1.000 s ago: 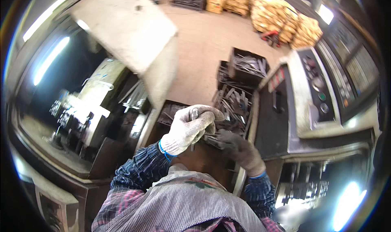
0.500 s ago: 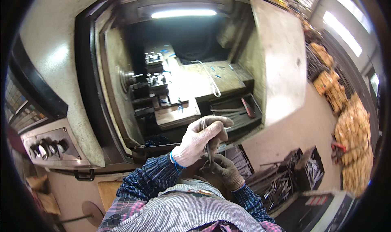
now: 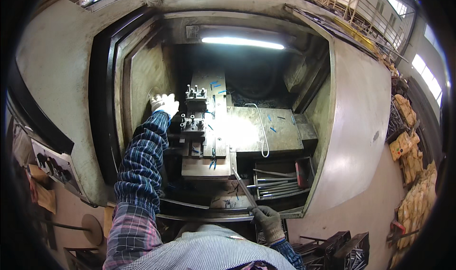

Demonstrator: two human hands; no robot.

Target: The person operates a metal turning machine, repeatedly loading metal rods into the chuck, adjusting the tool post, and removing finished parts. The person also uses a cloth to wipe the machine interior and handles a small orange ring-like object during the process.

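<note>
My left hand (image 3: 164, 103), in a whitish glove, reaches into the lathe and covers the chuck area on its left wall. Its fingers look curled, but glare and the glove hide what they hold. My right hand (image 3: 269, 222), in a dirty grey glove, is closed round the lower end of a slim metal rod (image 3: 245, 188). That rod tilts up and left over the machine's front edge. Beside my left hand stand two tool blocks with upright bolts, the rear one (image 3: 195, 97) and the front one (image 3: 192, 125), on the slide.
A tray (image 3: 284, 192) with several metal rods lies inside the lathe at front right. A bent white tube (image 3: 264, 136) arches over the bright bed cover (image 3: 285, 139). The lathe's door frame (image 3: 114, 127) edges my left arm. Dark bins (image 3: 349, 251) stand lower right.
My left hand has left the rod near my body and moved forward and left into the lathe. My right hand keeps a rod, now pointing up over the front edge. The view has shifted.
</note>
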